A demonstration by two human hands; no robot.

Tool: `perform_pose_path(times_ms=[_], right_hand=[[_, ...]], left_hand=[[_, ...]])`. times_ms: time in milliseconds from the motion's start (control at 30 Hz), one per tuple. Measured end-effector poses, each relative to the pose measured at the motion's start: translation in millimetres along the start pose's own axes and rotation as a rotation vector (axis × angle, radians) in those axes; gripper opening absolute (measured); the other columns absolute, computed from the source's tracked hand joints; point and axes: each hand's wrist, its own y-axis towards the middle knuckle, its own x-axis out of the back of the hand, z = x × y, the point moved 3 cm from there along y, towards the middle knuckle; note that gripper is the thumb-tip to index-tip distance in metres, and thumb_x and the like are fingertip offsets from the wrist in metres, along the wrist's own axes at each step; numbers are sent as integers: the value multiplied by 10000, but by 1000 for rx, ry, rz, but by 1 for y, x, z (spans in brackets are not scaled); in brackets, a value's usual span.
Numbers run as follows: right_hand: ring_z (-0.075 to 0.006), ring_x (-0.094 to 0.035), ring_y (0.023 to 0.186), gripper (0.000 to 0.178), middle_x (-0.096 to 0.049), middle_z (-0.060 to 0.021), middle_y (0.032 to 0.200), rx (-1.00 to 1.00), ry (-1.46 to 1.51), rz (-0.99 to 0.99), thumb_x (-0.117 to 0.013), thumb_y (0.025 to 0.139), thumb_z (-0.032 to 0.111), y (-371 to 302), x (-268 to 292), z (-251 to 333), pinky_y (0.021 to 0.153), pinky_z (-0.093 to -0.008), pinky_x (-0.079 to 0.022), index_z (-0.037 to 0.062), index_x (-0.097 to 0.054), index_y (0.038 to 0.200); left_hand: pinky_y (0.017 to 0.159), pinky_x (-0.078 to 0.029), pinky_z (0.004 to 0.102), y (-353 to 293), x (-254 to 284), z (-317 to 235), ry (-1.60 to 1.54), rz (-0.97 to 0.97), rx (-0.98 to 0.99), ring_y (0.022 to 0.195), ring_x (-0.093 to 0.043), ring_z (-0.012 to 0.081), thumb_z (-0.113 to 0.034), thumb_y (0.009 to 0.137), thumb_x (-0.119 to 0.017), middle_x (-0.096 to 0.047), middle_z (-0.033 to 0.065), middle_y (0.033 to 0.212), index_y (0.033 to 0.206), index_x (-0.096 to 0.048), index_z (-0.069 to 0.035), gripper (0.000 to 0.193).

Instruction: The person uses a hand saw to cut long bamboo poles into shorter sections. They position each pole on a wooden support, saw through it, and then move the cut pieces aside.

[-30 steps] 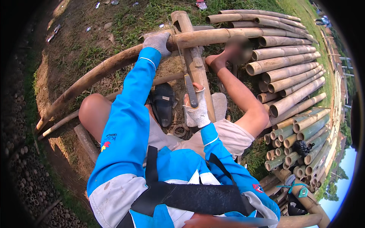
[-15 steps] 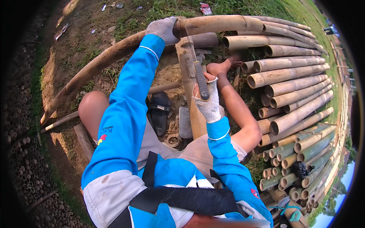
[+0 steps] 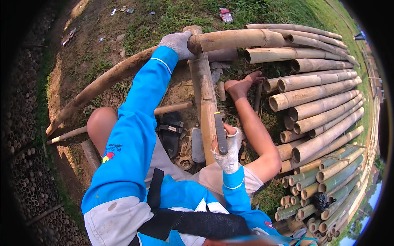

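From my end of the feed, the long bamboo pole [image 3: 238, 40] spans the upper part of the frame, curving from the left side to the upper right in this wide lens and crossing the thick bamboo beam [image 3: 202, 76] near the beam's top end. The left hand [image 3: 177, 44], in a knitted glove, has its grip closed over the pole at upper centre, just left of that crossing. The right hand [image 3: 229, 149], gloved with bare fingertips, is wrapped around the dark handle of the handsaw [image 3: 220, 133] at centre right. The thin blade is hard to make out against the wood, but appears to run up toward the pole beside the left glove.

I'd expect the pole to be stiff and fairly heavy for its length, its smooth round skin inclined to roll or slip, and the cane liable to split along the grain. I'd hold it from above, close to the beam and clear of the blade. The saw should feel light, its narrow blade easily flexed, so I'd take it only by the handle.

Stacked bamboo poles [image 3: 312, 100] fill the right side; a black sandal [image 3: 169, 133] lies near centre.
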Motion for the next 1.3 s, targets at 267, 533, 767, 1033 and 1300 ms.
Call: perform_pose_path(times_ms=[267,533,767,1033,1300], right_hand=[[-166,-586,1023,465,-559,-105,1247,88,-171,44,-673,1026,-8,59,6,9,944,-325,-528,36,-495,1453],[-142,-630,1030,519,-618,-91,1231,58,160,115,-707,1005,-43,94,-36,-41,924,-305,-571,39,-508,1477],[-208,-650,1106,528,-623,-163,1301,191,-194,-27,-693,980,-38,-41,0,22,1007,-355,-551,41,-506,1468],[-148,-619,985,456,-591,-71,1180,96,173,29,-678,1036,-43,132,-47,-40,880,-304,-565,60,-499,1442],[-175,-613,1048,449,-603,-97,1204,109,-86,29,-679,1027,-32,65,-20,-20,947,-334,-544,44,-515,1438]], left_hand=[[986,-629,531,2,-10,5,-1,-39,-29,1160,-767,396,-548,701,-931,-786,183,1262,1389,-676,-150,835],[1017,-627,522,-26,-3,2,6,-116,13,1213,-751,378,-533,749,-895,-765,146,1336,1379,-678,-207,742],[1011,-628,521,-17,-10,13,-26,-31,-51,1176,-765,386,-544,698,-931,-777,151,1307,1415,-672,-169,849],[1051,-618,516,-16,-14,6,5,-133,-11,1211,-757,374,-539,709,-939,-767,142,1346,1449,-659,-178,869],[1018,-637,530,0,-4,11,26,8,-24,1171,-777,384,-541,719,-921,-798,187,1272,1455,-670,-122,883]])
